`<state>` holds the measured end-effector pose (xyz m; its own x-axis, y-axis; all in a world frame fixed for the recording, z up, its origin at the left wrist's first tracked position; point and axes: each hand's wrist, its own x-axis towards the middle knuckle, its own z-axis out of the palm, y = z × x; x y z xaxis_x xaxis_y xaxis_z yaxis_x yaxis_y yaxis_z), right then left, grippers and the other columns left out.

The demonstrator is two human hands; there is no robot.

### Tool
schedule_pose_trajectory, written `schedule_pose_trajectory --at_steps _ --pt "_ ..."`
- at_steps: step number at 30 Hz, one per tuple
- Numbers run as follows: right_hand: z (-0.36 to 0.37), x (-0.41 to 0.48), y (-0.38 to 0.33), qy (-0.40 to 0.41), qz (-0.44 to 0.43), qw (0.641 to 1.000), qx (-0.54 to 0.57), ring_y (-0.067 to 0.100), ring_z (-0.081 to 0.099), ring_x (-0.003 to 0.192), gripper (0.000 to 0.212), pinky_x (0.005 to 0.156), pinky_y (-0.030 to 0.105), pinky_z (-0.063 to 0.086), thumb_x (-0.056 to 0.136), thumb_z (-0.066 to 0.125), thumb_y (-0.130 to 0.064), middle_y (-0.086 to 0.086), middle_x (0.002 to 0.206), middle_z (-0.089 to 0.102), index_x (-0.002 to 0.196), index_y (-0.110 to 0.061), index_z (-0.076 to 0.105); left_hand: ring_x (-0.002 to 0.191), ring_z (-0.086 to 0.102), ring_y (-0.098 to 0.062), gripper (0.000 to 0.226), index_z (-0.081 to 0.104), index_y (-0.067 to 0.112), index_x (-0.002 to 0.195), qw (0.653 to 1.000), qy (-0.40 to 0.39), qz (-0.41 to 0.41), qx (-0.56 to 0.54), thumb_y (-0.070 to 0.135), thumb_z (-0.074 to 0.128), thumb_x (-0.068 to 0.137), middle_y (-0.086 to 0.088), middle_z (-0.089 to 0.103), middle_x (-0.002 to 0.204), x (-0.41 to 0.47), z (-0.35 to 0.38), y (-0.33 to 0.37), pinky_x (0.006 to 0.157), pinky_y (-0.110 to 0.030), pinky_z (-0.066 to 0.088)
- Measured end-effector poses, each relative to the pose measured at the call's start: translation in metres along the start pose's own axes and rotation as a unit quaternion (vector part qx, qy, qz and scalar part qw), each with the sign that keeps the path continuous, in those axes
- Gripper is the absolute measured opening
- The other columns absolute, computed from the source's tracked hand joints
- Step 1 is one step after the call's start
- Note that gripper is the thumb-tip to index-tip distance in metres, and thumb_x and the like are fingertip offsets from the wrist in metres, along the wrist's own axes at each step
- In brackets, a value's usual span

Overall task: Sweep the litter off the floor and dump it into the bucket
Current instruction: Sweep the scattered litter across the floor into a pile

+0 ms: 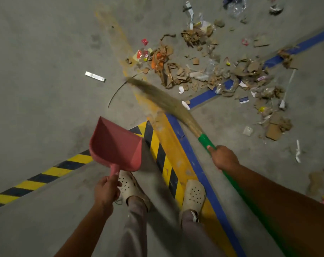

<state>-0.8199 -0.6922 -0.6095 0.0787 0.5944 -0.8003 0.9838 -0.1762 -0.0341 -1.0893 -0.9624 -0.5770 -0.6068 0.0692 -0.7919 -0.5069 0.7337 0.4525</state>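
Observation:
My left hand grips the handle of a pink dustpan, held off the floor with its mouth pointing away from me. My right hand grips the green handle of a grass broom. The broom's blurred bristles reach up and left toward the near edge of the litter. That litter is torn cardboard, paper scraps, plastic and bright wrappers, spread over the grey concrete floor from the centre to the upper right. No bucket is in view.
My two feet in pale perforated clogs stand on yellow-black hazard tape. Blue and orange floor lines run past them. A white strip and a thin curved wire lie left of the litter.

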Motion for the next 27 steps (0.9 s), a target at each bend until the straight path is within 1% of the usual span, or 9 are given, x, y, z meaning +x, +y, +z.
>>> schedule_pose_trajectory --at_steps 2,5,9,14,17,20,23,25,27 --pt "-0.023 0.005 0.005 0.041 0.039 0.994 0.098 0.027 0.065 0.055 0.059 0.055 0.031 0.050 0.104 0.040 -0.054 0.015 0.072 0.069 0.088 -0.003 0.065 0.035 0.040 -0.012 0.028 0.051 0.004 0.078 0.999 -0.032 0.020 0.018 0.019 0.056 0.101 -0.016 0.058 0.072 0.012 0.011 0.018 0.035 -0.018 0.029" --pt "-0.051 0.000 0.013 0.088 0.097 0.947 0.294 0.029 0.061 0.055 0.056 0.067 0.044 0.057 0.104 0.045 -0.050 0.017 0.069 0.065 0.079 -0.002 0.060 0.038 0.039 -0.014 0.029 0.049 0.007 0.078 0.996 -0.071 0.054 0.030 0.024 0.059 0.100 -0.013 0.057 0.070 0.021 0.024 0.048 0.036 -0.020 0.028" --pt "-0.069 -0.036 0.023 0.135 0.116 0.905 0.387 0.028 0.058 0.055 0.047 0.055 0.036 0.050 0.105 0.043 -0.047 0.016 0.069 0.061 0.080 -0.009 0.054 0.039 0.040 -0.014 0.021 0.052 0.004 0.087 0.991 -0.095 0.079 0.049 0.020 0.058 0.099 -0.014 0.059 0.073 0.022 0.036 0.080 0.039 -0.021 0.029" --pt "-0.033 -0.096 0.046 0.147 0.039 0.946 0.286 0.026 0.060 0.051 0.045 0.052 0.035 0.051 0.107 0.041 -0.044 0.011 0.063 0.062 0.081 -0.010 0.055 0.039 0.040 -0.014 0.023 0.049 0.007 0.082 0.986 -0.105 0.096 0.084 0.020 0.058 0.099 -0.014 0.059 0.073 0.016 0.039 0.090 0.038 -0.021 0.029" --pt "0.009 -0.119 0.063 0.072 0.017 0.976 0.204 0.031 0.065 0.061 0.045 0.060 0.040 0.055 0.102 0.038 -0.056 0.009 0.068 0.064 0.082 -0.019 0.053 0.038 0.040 -0.013 0.028 0.053 0.004 0.083 0.985 -0.093 0.094 0.109 0.025 0.060 0.100 -0.015 0.059 0.073 0.009 0.034 0.079 0.039 -0.021 0.029" --pt "0.047 -0.124 0.078 -0.002 0.005 0.997 0.072 0.031 0.067 0.086 0.045 0.072 0.037 0.054 0.102 0.035 -0.059 0.007 0.089 0.067 0.097 -0.021 0.057 0.039 0.040 -0.013 0.036 0.054 0.003 0.083 0.985 -0.086 0.081 0.126 0.034 0.062 0.099 -0.014 0.057 0.070 0.004 0.032 0.062 0.038 -0.021 0.029" --pt "0.065 -0.109 0.088 -0.058 0.033 0.998 0.006 0.031 0.065 0.105 0.047 0.084 0.037 0.051 0.104 0.036 -0.057 0.010 0.114 0.068 0.116 -0.019 0.061 0.039 0.041 -0.014 0.035 0.056 -0.002 0.082 0.984 -0.077 0.072 0.147 0.029 0.061 0.100 -0.018 0.057 0.072 0.001 0.037 0.047 0.039 -0.020 0.030" --pt "0.065 -0.085 0.098 -0.057 0.078 0.995 0.026 0.032 0.066 0.102 0.048 0.086 0.038 0.054 0.102 0.038 -0.059 0.011 0.112 0.068 0.112 -0.019 0.062 0.041 0.041 -0.017 0.039 0.057 -0.004 0.081 0.983 -0.078 0.069 0.153 0.030 0.062 0.099 -0.017 0.057 0.069 -0.003 0.046 0.042 0.039 -0.021 0.030" --pt "0.057 -0.054 0.110 -0.039 0.106 0.991 0.071 0.033 0.067 0.086 0.050 0.081 0.040 0.056 0.101 0.037 -0.060 0.013 0.096 0.068 0.099 -0.016 0.060 0.043 0.040 -0.020 0.039 0.056 -0.002 0.077 0.983 -0.083 0.069 0.147 0.029 0.063 0.099 -0.015 0.055 0.063 -0.008 0.061 0.041 0.039 -0.021 0.029"
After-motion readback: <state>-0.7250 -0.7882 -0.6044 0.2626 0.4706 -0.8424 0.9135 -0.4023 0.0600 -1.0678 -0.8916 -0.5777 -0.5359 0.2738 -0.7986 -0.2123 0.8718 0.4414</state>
